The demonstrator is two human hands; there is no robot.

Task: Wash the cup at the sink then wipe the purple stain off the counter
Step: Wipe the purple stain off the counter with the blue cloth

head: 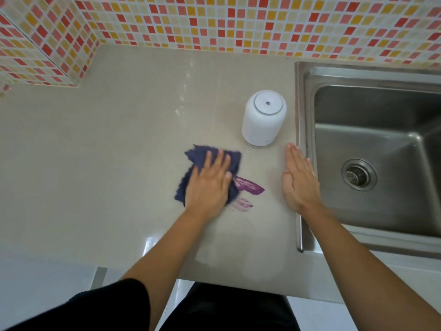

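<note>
Pressing cloth (210, 161) under left hand (208, 185), purple stain (248, 186) just right

The cup (263, 120) is plain white, its top face ringed in pale grey with one small grey dot at the centre. In front of it and to its left, the cloth (199, 152) is dark navy blue. Straight in front of the cup the stain (249, 186) shows purple: one solid deep streak, then a thinner, streaky smear (paler, almost pinkish). The counter (119, 151) under the cup is an even glossy beige. Right of the cup the sink (370, 139) is dull silver-grey steel, its drain strainer (358, 174) darker. Behind the cup the wall (238, 20) is a mosaic of small red, pink, orange, yellow and cream squares with white grout. My sleeve (107, 304) is black.
</note>
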